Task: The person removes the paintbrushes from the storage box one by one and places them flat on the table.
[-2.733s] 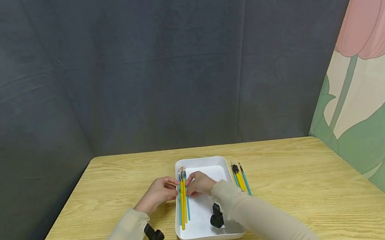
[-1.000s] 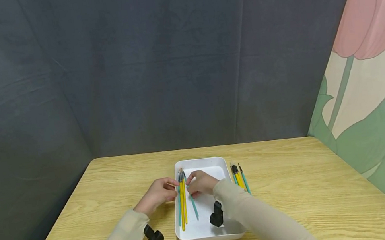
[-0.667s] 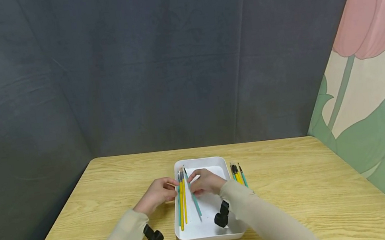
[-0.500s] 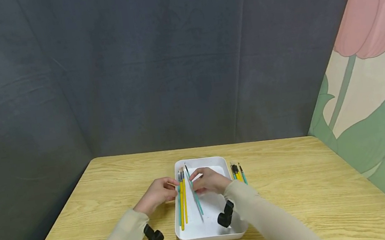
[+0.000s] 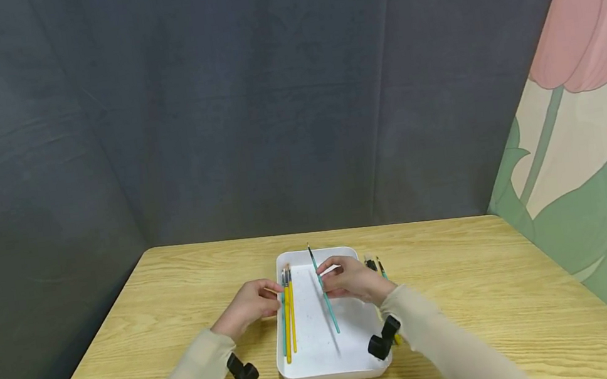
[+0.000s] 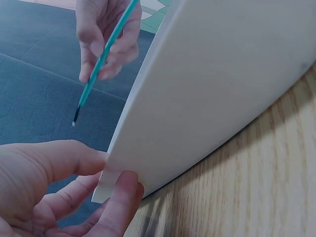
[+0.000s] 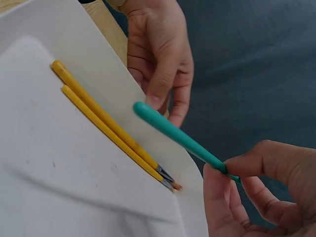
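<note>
My right hand (image 5: 353, 279) pinches a teal paintbrush (image 5: 330, 310) between thumb and fingertips, raised over the white tray (image 5: 324, 361). The right wrist view shows the held brush's rounded handle end pointing away from the fingers. At the tray's left side, my left hand (image 5: 250, 308) grips the rim; in the left wrist view its thumb and fingers (image 6: 121, 200) lie on either side of the tray wall. Two yellow paintbrushes (image 5: 287, 327) and another teal paintbrush (image 5: 284, 337) lie lengthwise along the tray's left wall, bristles toward the far end.
Right of the tray, several more paintbrushes (image 5: 371, 263) lie on the wooden table (image 5: 492, 292), partly hidden by my right arm. A dark curtain (image 5: 273, 124) hangs behind the table, and a tulip-painted panel (image 5: 592, 179) stands at the right.
My right hand has picked the teal paintbrush from the group at the tray's left and moved it up and right over the tray. My left hand has stayed on the rim.
</note>
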`<state>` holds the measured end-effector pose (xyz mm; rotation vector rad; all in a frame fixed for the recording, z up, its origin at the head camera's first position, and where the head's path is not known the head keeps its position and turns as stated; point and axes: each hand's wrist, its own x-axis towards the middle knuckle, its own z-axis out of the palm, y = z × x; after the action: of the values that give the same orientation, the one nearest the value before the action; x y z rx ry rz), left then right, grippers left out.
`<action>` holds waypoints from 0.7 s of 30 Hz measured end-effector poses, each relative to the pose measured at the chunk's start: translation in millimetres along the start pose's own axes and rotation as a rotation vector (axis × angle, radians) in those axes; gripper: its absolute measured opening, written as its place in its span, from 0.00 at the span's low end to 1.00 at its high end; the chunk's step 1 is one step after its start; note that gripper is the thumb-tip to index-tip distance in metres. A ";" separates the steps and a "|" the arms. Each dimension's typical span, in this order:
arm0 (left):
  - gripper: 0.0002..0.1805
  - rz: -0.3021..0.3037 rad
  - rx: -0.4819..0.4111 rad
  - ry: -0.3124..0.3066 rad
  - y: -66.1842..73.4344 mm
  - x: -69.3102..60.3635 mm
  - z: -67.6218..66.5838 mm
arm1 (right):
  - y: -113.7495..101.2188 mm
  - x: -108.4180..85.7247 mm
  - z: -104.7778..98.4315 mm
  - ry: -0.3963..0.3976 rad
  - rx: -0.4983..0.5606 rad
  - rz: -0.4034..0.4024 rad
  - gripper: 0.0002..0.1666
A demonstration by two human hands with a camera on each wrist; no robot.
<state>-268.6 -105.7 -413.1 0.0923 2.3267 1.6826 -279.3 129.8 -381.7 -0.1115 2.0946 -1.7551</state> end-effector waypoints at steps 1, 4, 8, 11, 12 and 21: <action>0.17 0.000 0.001 0.001 0.0 0.0 0.1 | -0.5 -2.8 -3.8 0.001 0.006 -0.005 0.19; 0.17 0.000 0.001 0.006 -0.2 0.1 0.3 | -1.3 -10.7 -16.1 0.002 0.016 -0.022 0.21; 0.17 0.004 0.002 0.011 -1.5 0.5 0.5 | 0.7 -21.6 -34.1 -0.004 0.025 -0.047 0.20; 0.17 0.009 0.004 0.012 -2.3 0.4 0.7 | 4.3 -30.0 -48.2 -0.024 0.037 -0.073 0.19; 0.17 0.010 0.004 0.011 -2.5 0.3 0.7 | 5.5 -32.7 -52.7 -0.031 0.038 -0.079 0.19; 0.17 0.021 0.003 0.002 -0.2 -2.0 0.0 | 17.5 -48.0 -86.8 -0.017 0.042 -0.081 0.20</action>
<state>-266.6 -106.2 -413.0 0.1162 2.3381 1.6897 -262.6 228.9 -375.2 -0.2010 2.0664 -1.8375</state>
